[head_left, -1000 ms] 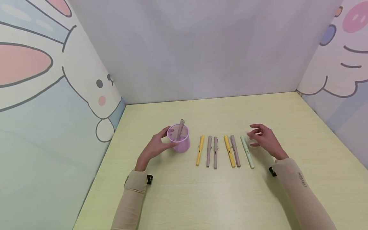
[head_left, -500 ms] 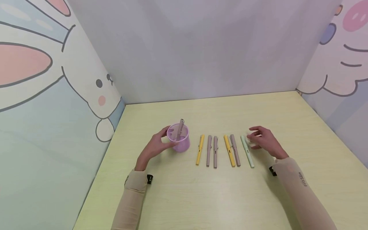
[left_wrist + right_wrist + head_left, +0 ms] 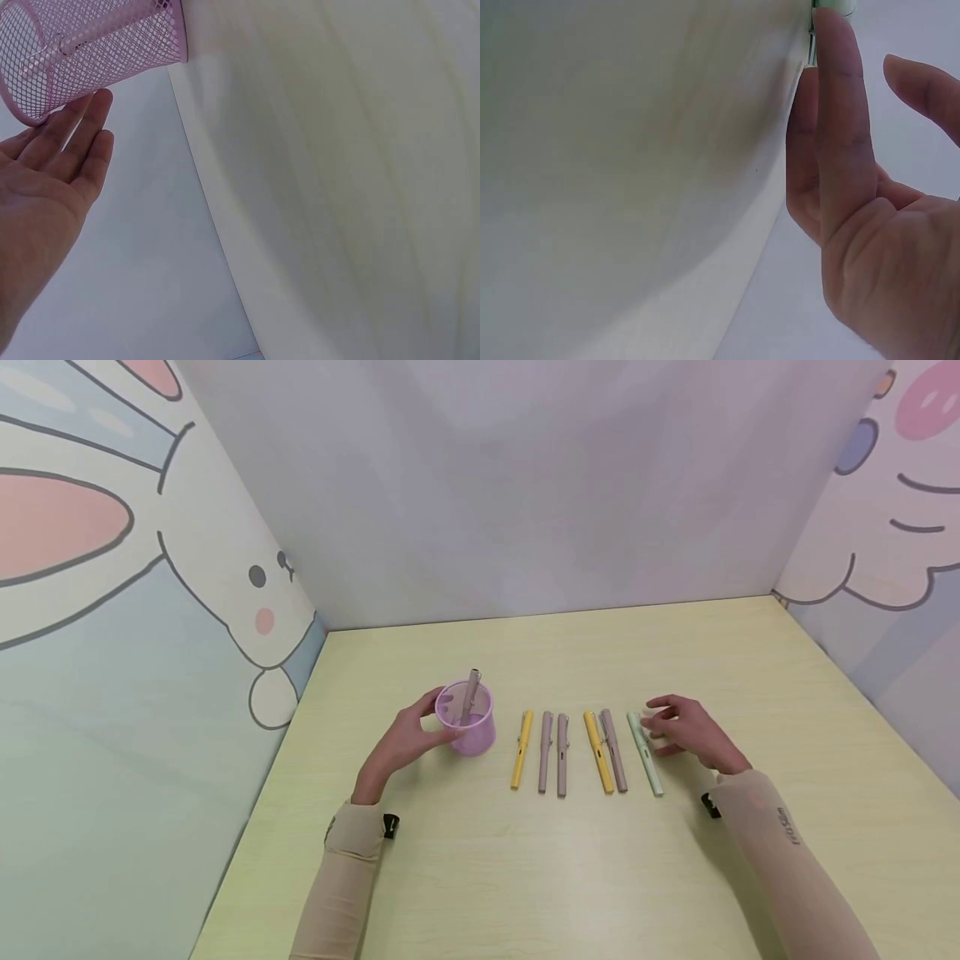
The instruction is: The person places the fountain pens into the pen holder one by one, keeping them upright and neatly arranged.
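A pink-purple mesh pen cup (image 3: 480, 739) stands at the left of the table, and one mauve pen (image 3: 470, 696) leans inside it. My left hand (image 3: 405, 745) holds the cup from its left side, thumb at the near rim and fingers behind. In the left wrist view its fingers (image 3: 90, 142) lie against the mesh. My right hand (image 3: 692, 727) is beside the cap of a mint-green pen (image 3: 647, 756) at the right end of a row. From the right wrist, one outstretched finger (image 3: 844, 112) reaches the green pen's end (image 3: 836, 6), with the thumb apart.
Between cup and green pen lie a yellow pen (image 3: 522, 750), two mauve pens (image 3: 545, 752) side by side, another yellow pen (image 3: 598, 752) and a mauve pen (image 3: 613, 752). The pale wooden table (image 3: 480, 877) meets a grey back wall (image 3: 525, 510) and cartoon-printed side walls.
My right hand has shifted slightly left and toward me, closer to the green pen's cap. The left hand, the cup and the pens stay put.
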A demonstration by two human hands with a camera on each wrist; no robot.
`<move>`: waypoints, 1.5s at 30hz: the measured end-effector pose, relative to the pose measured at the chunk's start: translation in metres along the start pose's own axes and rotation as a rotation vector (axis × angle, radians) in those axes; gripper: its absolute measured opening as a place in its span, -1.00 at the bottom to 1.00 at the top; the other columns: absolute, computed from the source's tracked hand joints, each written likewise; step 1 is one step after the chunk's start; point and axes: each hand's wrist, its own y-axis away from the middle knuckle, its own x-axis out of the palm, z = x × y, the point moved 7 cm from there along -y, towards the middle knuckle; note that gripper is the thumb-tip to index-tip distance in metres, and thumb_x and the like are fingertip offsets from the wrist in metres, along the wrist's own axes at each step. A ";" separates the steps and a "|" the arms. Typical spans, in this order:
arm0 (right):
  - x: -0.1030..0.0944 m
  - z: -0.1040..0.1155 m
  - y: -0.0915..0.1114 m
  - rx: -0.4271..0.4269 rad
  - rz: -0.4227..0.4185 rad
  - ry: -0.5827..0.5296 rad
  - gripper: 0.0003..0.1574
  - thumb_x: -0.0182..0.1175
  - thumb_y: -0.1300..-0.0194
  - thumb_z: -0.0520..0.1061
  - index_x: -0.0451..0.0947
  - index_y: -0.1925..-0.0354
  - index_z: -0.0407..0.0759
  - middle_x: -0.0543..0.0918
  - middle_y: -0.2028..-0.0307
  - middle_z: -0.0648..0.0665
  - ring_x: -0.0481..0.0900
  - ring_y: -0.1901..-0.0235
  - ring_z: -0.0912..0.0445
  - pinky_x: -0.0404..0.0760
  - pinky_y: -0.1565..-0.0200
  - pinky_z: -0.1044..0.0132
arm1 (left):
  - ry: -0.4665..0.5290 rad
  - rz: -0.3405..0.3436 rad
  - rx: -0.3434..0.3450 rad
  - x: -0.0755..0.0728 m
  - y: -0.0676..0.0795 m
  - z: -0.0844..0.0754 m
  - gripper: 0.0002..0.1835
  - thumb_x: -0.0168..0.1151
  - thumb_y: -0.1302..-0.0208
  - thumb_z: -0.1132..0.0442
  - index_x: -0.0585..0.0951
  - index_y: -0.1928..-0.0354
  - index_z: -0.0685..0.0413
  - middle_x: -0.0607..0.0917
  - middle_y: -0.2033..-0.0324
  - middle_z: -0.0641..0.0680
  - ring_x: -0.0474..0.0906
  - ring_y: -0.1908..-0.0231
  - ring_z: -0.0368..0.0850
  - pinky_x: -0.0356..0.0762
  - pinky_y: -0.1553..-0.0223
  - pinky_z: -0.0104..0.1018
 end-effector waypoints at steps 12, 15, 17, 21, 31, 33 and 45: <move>0.007 0.001 -0.001 0.071 0.031 0.031 -0.25 0.18 -0.54 -0.16 0.16 -0.41 -0.63 0.48 -0.12 -0.50 0.62 0.09 -0.05 0.75 0.20 0.12 | 0.006 0.010 -0.010 -0.001 -0.001 0.000 -0.09 0.46 -0.25 -0.08 0.30 -0.57 0.01 0.51 -0.38 0.13 0.37 -0.38 0.20 0.30 -0.31 0.33; 0.007 0.002 -0.001 0.077 0.035 0.035 -0.25 0.17 -0.54 -0.17 0.15 -0.41 -0.64 0.48 -0.11 -0.50 0.62 0.11 -0.04 0.75 0.21 0.12 | 0.010 0.011 -0.007 -0.001 -0.001 -0.001 -0.09 0.46 -0.25 -0.08 0.30 -0.57 0.01 0.51 -0.38 0.13 0.37 -0.39 0.20 0.30 -0.30 0.33; 0.008 0.002 -0.002 0.078 0.039 0.034 -0.26 0.16 -0.54 -0.18 0.15 -0.41 -0.64 0.47 -0.11 -0.50 0.61 0.12 -0.04 0.75 0.22 0.12 | 0.008 0.011 -0.006 -0.001 -0.001 -0.001 -0.08 0.46 -0.25 -0.08 0.30 -0.57 0.00 0.51 -0.38 0.13 0.37 -0.39 0.20 0.30 -0.30 0.33; 0.009 0.001 -0.003 0.077 0.044 0.040 -0.27 0.17 -0.54 -0.19 0.16 -0.40 -0.63 0.47 -0.10 -0.49 0.60 0.14 -0.03 0.75 0.23 0.12 | 0.004 0.012 -0.006 0.000 -0.001 0.000 -0.09 0.46 -0.25 -0.08 0.30 -0.56 0.00 0.51 -0.38 0.14 0.37 -0.39 0.20 0.31 -0.30 0.33; 0.012 0.002 -0.007 0.069 0.031 0.126 -0.28 0.24 -0.49 -0.17 0.26 -0.36 -0.62 0.52 -0.07 -0.48 0.62 0.23 0.00 0.75 0.26 0.14 | 0.019 0.008 0.007 -0.001 0.000 -0.001 -0.10 0.47 -0.24 -0.09 0.32 -0.55 -0.02 0.53 -0.36 0.12 0.37 -0.39 0.18 0.32 -0.30 0.32; 0.012 0.003 -0.007 0.062 0.030 0.140 -0.29 0.25 -0.48 -0.17 0.27 -0.35 -0.61 0.55 -0.03 -0.45 0.63 0.27 0.01 0.74 0.28 0.14 | 0.018 0.006 0.006 -0.001 0.000 -0.001 -0.10 0.47 -0.24 -0.09 0.32 -0.55 -0.03 0.53 -0.37 0.12 0.37 -0.39 0.18 0.32 -0.30 0.32; 0.016 0.004 -0.008 0.074 0.018 0.209 -0.37 0.26 -0.42 -0.26 0.29 -0.29 -0.57 0.52 0.09 -0.39 0.64 0.39 0.05 0.73 0.32 0.18 | 0.015 0.010 -0.003 0.000 0.001 -0.001 -0.09 0.45 -0.26 -0.08 0.29 -0.57 0.00 0.50 -0.39 0.14 0.35 -0.40 0.21 0.29 -0.30 0.35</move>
